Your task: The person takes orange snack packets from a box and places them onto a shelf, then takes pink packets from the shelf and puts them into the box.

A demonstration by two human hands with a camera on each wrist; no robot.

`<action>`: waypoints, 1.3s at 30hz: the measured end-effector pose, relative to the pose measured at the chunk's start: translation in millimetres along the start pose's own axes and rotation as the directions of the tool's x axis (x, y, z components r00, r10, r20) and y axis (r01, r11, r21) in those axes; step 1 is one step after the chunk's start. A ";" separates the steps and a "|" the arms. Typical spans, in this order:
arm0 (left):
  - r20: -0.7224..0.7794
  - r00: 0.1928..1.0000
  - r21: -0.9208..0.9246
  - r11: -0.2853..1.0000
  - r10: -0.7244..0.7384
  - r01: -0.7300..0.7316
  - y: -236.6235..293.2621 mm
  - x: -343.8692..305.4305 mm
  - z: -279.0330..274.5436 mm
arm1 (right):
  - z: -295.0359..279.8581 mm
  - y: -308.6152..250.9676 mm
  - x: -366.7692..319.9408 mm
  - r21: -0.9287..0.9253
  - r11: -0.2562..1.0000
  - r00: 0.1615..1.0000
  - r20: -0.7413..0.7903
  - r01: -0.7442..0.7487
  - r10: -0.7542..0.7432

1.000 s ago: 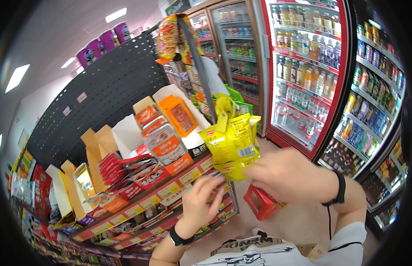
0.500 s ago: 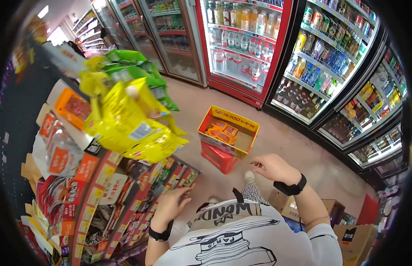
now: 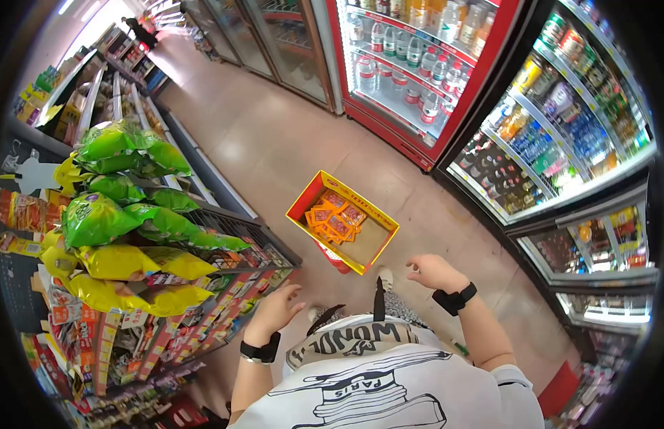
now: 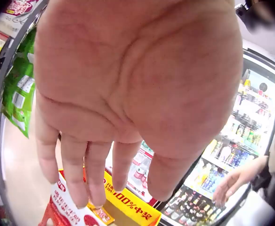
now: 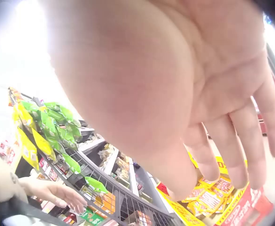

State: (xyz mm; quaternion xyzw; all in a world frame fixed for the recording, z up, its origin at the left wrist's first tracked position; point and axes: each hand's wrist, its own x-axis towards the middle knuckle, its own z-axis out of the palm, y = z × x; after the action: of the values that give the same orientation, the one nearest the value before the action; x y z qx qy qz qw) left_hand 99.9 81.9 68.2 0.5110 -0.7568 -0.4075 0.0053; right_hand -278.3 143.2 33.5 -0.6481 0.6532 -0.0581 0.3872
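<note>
Both hands are bare and hold nothing. My left hand hangs in front of the body at the left, its fingers loosely extended. At the right, my right hand hangs the same way. Ahead of and between them is an open yellow and red carton, with several small orange packets inside at its left. A red plastic support shows under it. In the left wrist view the fingers overlap the carton; the right wrist view shows orange packets beyond the fingertips.
Green snack bags and yellow snack bags hang from the shelf end at the left, above packed shelves. A red-framed drinks fridge and more coolers line the far right. Tiled floor runs along an aisle.
The right hand has come down and away from the hanging yellow bags. My view has turned down and right, bringing the carton of packets to the middle. The left hand stays low.
</note>
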 end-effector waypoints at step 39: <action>-0.003 0.906 -0.493 0.789 -0.423 0.366 -50.8 126.3 132.5 | 205.5 73.5 413.1 0.778 -0.199 0.581 0.588 -0.596 0.563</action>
State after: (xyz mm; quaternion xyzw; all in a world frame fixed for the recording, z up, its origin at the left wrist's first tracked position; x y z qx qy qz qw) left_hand 22.4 57.2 -103.5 0.6623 -0.5062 -0.5451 0.0896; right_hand -160.0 -126.4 -329.3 0.1298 0.6687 -0.2590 0.6847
